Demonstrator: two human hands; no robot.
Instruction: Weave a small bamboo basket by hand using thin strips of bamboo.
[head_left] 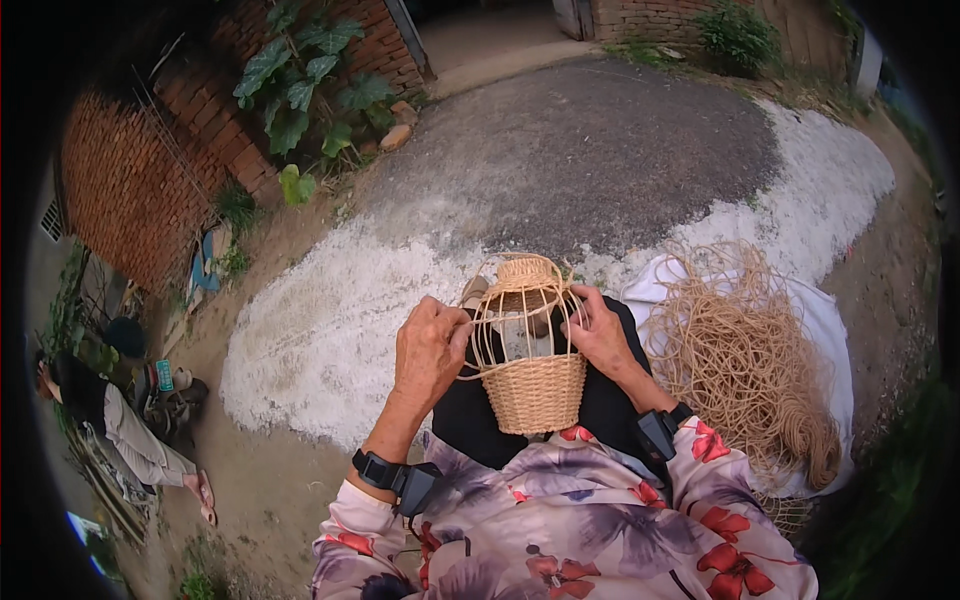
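Observation:
A pale tan wicker basket (533, 394) rests on my lap between my knees. Its lower part is tightly woven, and bare upright ribs span the middle up to a narrower woven collar (526, 268). At the left side, my left hand (428, 348) is closed, thumb and fingers pinched on a weaving strand beside the ribs. Opposite it, my right hand (603, 338) curls its fingers around the ribs on the right side, below the collar. Some of its fingertips are hidden behind the ribs.
To my right, a large tangled heap of tan weaving strands (735, 340) lies on a white cloth (835, 350). White and dark grey patches cover the ground ahead. At the far left sits another person (140, 440) near a parked vehicle. A brick wall (135, 190) and leafy plants stand beyond.

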